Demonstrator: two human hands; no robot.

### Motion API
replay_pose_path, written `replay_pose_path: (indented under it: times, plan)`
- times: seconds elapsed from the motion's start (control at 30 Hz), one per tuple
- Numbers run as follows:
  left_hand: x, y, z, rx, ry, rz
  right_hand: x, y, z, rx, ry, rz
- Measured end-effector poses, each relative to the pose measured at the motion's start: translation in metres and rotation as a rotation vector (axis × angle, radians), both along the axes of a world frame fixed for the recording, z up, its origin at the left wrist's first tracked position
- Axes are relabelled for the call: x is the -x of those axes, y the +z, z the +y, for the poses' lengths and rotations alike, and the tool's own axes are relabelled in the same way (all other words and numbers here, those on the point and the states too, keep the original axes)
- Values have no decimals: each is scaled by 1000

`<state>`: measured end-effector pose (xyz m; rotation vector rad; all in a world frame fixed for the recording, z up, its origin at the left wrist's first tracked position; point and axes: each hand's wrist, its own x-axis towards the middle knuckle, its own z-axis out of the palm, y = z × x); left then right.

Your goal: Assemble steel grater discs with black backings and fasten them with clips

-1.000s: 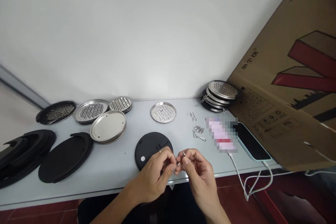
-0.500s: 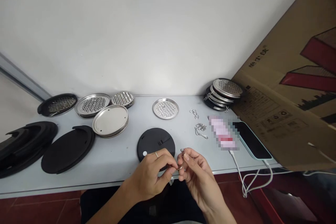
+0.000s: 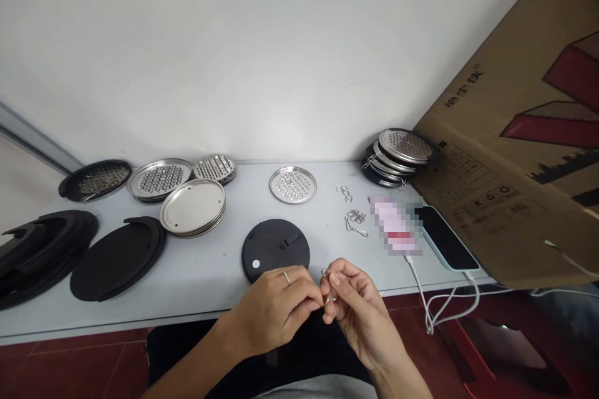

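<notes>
Near the table's front edge, my left hand [image 3: 281,305] and my right hand [image 3: 358,305] meet with their fingertips together. Between my right thumb and fingers is a small shiny metal clip [image 3: 324,272], its rounded end poking out at the top. My left thumb and forefinger pinch at its lower end; the fingers hide most of its shape. Just behind my left hand lies a black round disc [image 3: 276,246] with a white dot and a small slotted latch. Farther back lies a round metal grater plate [image 3: 293,185]. Loose wire clips [image 3: 356,218] and small rings [image 3: 344,192] lie to the right.
On the left are black round holders [image 3: 119,262], stacked plain metal discs [image 3: 193,206] and more grater plates [image 3: 161,179]. A stack of assembled graters [image 3: 397,159] stands at the back right, beside a cardboard box [image 3: 505,199]. Phone [image 3: 449,237] and white cables [image 3: 428,305] occupy the right edge.
The view has shifted slightly, so the table things sit a little higher in it. My hands stay together on the metal clip, with only small finger movements.
</notes>
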<state>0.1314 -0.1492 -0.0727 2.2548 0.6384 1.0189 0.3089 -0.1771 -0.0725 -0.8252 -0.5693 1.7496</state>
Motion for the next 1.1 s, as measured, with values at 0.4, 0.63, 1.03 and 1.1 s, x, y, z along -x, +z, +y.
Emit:
replay_pose_path:
  times: [0.4, 0.63, 1.03, 1.1]
  plan:
    - [-2, -2, -14, 413, 37, -68, -15, -4, -8, -283, 139, -349]
    - [-1, 8, -12, 423, 54, -24, -16, 2, -11, -294, 187, -402]
    - [2, 14, -2, 444, -42, 33, -14, 0, -14, -256, 130, -401]
    - [2, 14, -1, 470, -58, 43, -14, 1, -14, -252, 129, -412]
